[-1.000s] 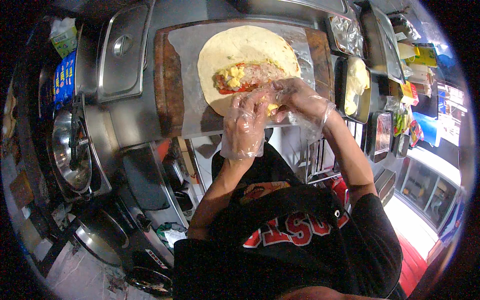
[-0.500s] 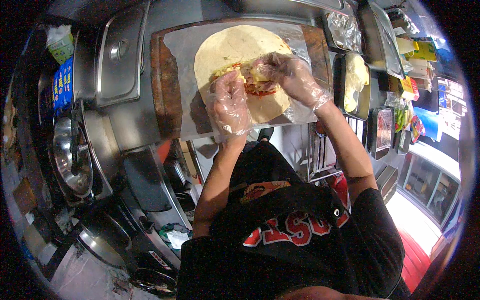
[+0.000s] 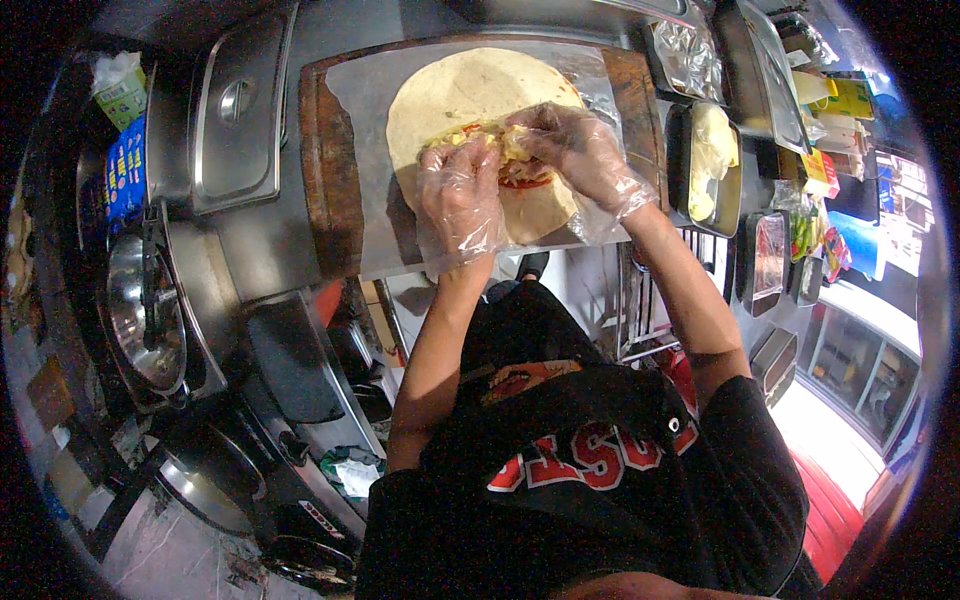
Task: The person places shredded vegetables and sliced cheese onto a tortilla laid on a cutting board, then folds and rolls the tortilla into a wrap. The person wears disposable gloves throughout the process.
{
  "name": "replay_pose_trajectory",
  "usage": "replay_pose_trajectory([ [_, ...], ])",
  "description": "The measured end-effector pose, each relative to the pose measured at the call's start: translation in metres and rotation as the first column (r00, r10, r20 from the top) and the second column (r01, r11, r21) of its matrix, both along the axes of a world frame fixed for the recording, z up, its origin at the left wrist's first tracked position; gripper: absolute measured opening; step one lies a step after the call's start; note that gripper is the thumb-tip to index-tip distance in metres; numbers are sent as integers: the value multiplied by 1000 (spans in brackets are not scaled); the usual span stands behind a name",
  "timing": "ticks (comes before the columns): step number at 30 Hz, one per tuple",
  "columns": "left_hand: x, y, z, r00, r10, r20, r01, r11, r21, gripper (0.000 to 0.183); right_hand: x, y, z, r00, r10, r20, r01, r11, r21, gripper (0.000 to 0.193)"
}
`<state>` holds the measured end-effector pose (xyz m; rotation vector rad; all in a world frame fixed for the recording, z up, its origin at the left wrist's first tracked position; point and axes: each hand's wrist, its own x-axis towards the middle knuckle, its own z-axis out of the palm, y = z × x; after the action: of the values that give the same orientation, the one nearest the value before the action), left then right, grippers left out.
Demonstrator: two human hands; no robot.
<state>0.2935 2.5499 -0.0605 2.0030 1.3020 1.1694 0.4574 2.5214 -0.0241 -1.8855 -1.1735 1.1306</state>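
Observation:
A large round flatbread (image 3: 480,85) lies on a sheet of white paper (image 3: 365,160) over a dark-edged board (image 3: 325,170). Across its middle runs a strip of filling (image 3: 527,175): shredded pale pieces, red sauce and crumbly yellow bits that look like egg or cheese. Clear plastic gloves cover both hands. My left hand (image 3: 458,200) is closed at the strip's left end, its fingertips gathered on the yellow bits. To its right, my right hand (image 3: 588,152) pinches more of that yellow food just above the filling. The fingers partly hide the strip.
Left of the board are a lidded steel pan (image 3: 238,150) and a round metal bowl (image 3: 150,330). Along the right side stand a tray with pale yellow food (image 3: 712,150), a foil-covered tray (image 3: 688,60) and smaller containers. A dark pan (image 3: 210,485) sits at lower left.
My left fingers have shifted slightly right and lowered onto the filling, closer to the right hand. Yellow bits now lie between the two hands. My right hand has barely moved.

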Motion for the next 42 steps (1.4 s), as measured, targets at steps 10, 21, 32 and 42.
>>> replay_pose_trajectory([
  [10,-5,-31,17,968,-65,242,149,925,-349,32,-10,-16,17,937,-108,-333,150,984,101,25],
  [21,2,-31,14,985,-171,15,161,893,-421,28,6,-27,0,870,-198,-450,209,978,-27,30],
  [32,5,-12,13,983,-175,49,181,963,-201,20,15,-31,-7,956,-122,267,55,968,246,24],
  [42,18,-9,21,965,-70,-252,74,997,10,24,5,-26,2,797,-11,604,-148,966,213,22],
])
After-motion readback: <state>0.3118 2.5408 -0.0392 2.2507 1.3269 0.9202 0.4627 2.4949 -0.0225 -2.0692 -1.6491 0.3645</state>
